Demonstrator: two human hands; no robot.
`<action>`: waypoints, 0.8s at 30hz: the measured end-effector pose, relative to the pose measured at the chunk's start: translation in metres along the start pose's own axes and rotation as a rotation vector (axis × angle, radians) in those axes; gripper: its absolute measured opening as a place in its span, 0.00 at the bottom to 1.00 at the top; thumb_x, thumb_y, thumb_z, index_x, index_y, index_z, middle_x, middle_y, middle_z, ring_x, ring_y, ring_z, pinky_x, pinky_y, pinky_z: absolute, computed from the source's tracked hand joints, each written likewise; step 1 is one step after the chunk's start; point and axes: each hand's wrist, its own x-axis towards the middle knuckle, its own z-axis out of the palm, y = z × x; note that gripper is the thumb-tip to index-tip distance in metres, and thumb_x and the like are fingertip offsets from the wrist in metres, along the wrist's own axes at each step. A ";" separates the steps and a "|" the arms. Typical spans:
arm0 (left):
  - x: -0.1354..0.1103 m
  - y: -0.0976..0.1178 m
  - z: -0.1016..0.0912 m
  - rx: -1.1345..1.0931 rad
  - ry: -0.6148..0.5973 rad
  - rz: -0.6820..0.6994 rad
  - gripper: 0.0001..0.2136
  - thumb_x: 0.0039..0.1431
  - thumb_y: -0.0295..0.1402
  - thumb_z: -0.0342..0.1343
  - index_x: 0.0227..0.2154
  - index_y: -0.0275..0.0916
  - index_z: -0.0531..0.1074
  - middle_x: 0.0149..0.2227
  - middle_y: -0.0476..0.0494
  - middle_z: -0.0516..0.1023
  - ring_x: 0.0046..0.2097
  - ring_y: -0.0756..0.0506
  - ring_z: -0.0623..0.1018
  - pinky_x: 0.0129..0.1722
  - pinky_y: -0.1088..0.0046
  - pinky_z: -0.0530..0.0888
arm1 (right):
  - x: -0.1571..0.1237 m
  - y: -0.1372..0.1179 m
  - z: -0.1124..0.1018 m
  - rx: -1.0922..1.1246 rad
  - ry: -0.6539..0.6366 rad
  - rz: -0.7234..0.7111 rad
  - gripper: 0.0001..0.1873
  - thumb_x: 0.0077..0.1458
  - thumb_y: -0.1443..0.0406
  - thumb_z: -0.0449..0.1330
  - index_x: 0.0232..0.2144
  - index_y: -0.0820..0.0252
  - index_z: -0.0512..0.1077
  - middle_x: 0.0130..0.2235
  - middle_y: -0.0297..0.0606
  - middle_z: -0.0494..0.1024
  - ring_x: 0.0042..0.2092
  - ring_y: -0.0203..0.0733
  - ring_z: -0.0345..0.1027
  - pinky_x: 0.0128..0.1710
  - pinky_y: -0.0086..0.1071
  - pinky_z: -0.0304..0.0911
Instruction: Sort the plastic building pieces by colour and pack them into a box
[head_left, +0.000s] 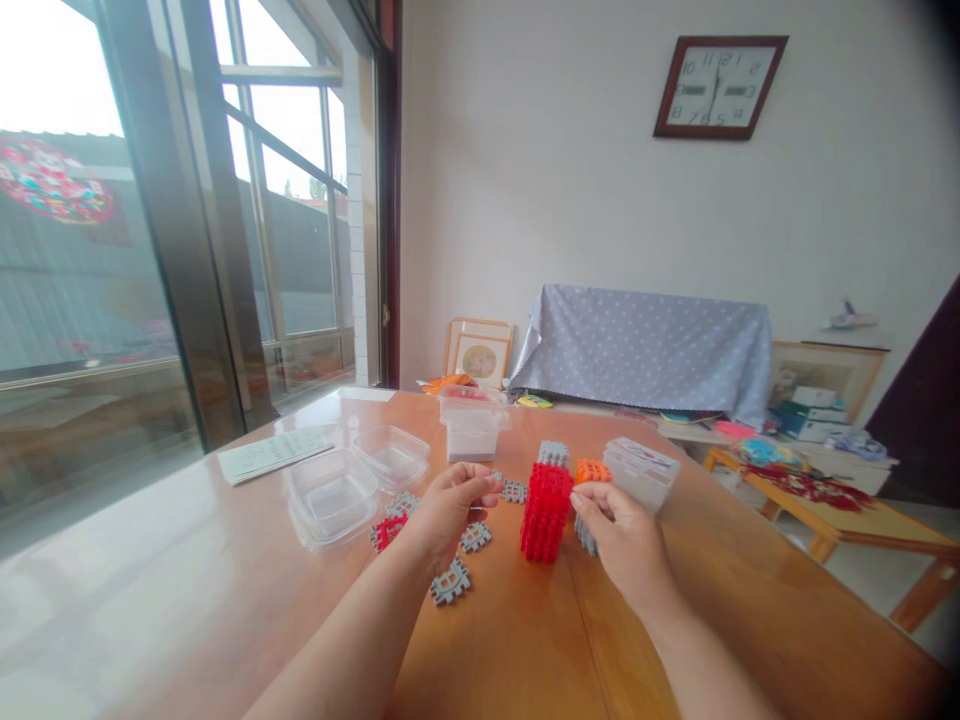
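Note:
A tall red stack of interlocking plastic toy pieces point(545, 512) stands upright on the wooden table. At its right edge are the pinched thumb and finger of my right hand point(619, 530); whether they grip the stack or something small is hidden. My left hand point(457, 500) is closed in a pinch left of the stack, its contents too small to make out. Grey notched pieces point(450, 582) lie around and below it, with a red piece point(388, 531) beyond the wrist. Behind the stack are a grey stack point(553, 453) and orange pieces point(593, 470), the latter partly covered by my right hand.
Clear open plastic containers point(332, 495) lie at the left beside a paper sheet point(274, 455). A clear tub point(472, 425) stands at the back, and a lidded clear box point(643, 472) is beyond my right hand. Window glass borders the table's left.

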 end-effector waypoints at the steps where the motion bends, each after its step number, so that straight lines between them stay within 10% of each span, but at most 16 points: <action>1: 0.001 -0.001 -0.001 0.004 0.008 -0.001 0.14 0.52 0.38 0.65 0.37 0.39 0.70 0.40 0.41 0.80 0.35 0.52 0.76 0.36 0.76 0.67 | 0.001 0.001 0.001 -0.003 -0.004 0.002 0.17 0.57 0.50 0.61 0.38 0.57 0.76 0.36 0.39 0.81 0.37 0.45 0.74 0.40 0.35 0.66; 24: 0.016 0.001 -0.025 0.063 0.177 0.065 0.14 0.49 0.38 0.65 0.36 0.39 0.70 0.38 0.41 0.81 0.34 0.50 0.77 0.33 0.75 0.67 | -0.015 -0.018 0.001 -0.088 0.035 -0.165 0.14 0.62 0.53 0.57 0.35 0.57 0.74 0.30 0.34 0.77 0.31 0.39 0.68 0.33 0.31 0.62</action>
